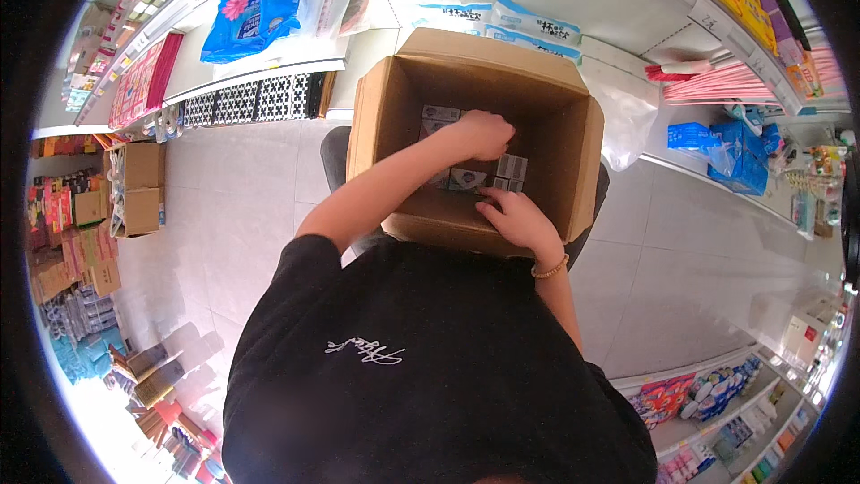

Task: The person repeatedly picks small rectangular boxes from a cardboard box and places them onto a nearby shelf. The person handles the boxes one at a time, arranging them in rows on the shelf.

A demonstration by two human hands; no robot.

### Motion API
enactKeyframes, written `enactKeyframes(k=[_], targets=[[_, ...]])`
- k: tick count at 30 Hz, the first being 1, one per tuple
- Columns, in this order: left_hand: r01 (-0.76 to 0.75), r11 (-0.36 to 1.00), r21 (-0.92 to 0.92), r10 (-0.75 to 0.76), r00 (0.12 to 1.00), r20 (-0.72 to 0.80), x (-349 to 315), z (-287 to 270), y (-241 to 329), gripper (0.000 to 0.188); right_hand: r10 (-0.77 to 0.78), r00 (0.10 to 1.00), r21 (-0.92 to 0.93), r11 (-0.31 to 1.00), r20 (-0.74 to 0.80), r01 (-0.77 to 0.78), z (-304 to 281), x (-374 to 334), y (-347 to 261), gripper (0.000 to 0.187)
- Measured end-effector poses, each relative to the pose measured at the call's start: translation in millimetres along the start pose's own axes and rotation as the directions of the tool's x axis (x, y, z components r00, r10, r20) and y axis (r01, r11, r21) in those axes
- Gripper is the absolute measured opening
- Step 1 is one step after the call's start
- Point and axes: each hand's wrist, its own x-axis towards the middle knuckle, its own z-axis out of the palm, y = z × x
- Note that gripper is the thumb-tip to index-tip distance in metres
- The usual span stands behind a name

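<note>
Together, left hand curled, right hand half-bent, inside cardboard box (either grip unclear)

An open brown cardboard carton holds small white rectangular boxes at its ten, seven and four o'clock. Just past its rim, flat blue-and-white plastic packets lie between twelve and one; a white shelf at ten o'clock bears a blue plastic-wrapped pack. Brown cardboard boxes stand stacked at nine, blue rectangular boxes sit at three, and a low white shelf unit holds goods between four and five.
</note>
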Motion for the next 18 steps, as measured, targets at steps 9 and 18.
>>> enactKeyframes(k=[9,18], targets=[[0.108,0.993,0.045,-0.117,0.924,0.363,98,195,-98,0.040,0.000,0.999,0.064,0.998,0.048,-0.003,0,-3,1,0.043],[-0.046,0.997,-0.059,0.068,0.887,0.457,87,265,-114,0.050,-0.054,0.991,0.154,0.987,0.124,0.034,3,1,5,0.044]])
